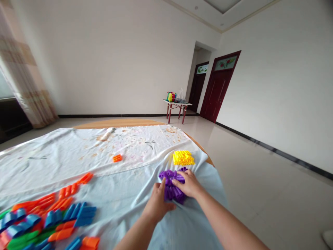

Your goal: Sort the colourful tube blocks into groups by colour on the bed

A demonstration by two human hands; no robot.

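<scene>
Purple blocks (172, 187) sit pressed between the left hand (158, 205) and right hand (189, 184), both grasping the pile; yellow blocks (183, 157) lie just beyond (on the same cloth (125, 194)).

Big bare room, plain white walls (117, 52), pale glossy tiled floor (260, 173) with dark skirting along the base. Recessed ceiling (223, 10) with moulding. Two dark red doors (218, 88) at far right corner, each with a decorated glass panel above; the further one sits in a recess. Small red-legged side table (177, 107) near the doors, colourful items and a plastic bag on it. Beige checked curtain (23, 83) at left beside a window edge. Even daylight. Round wooden worktop (117, 123) under a stained white cloth (65, 149).
</scene>
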